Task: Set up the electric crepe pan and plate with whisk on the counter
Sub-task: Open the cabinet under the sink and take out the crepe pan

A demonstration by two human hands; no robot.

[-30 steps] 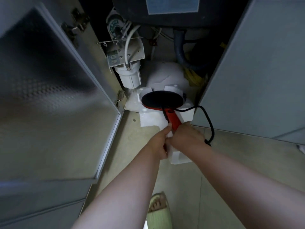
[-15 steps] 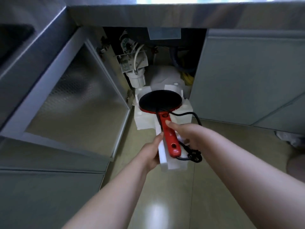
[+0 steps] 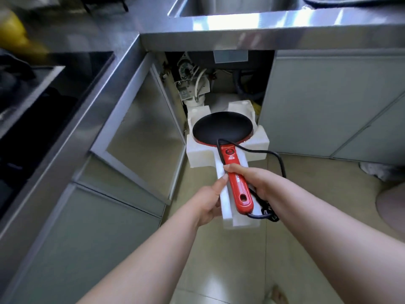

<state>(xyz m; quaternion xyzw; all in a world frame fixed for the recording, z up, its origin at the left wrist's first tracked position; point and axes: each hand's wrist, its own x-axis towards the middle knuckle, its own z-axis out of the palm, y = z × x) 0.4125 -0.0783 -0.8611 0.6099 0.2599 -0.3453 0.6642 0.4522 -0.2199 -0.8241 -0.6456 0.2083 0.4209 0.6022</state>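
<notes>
The electric crepe pan has a round black cooking face and a long red handle. It rests in a white foam tray held out in front of an open under-sink cabinet. My left hand grips the left side of the foam under the handle. My right hand holds the right side, thumb across the red handle. A black power cord loops off to the right and its plug hangs under the handle's end. No plate or whisk is in view.
The cabinet door stands open to the left, with pipes and a filter inside. A steel counter with a sink runs above; a dark stove top lies at the left. Below is tiled floor.
The pan in its foam tray has come out of the cabinet and up towards me. The view has risen from inside the cabinet, so the counter and sink now show.
</notes>
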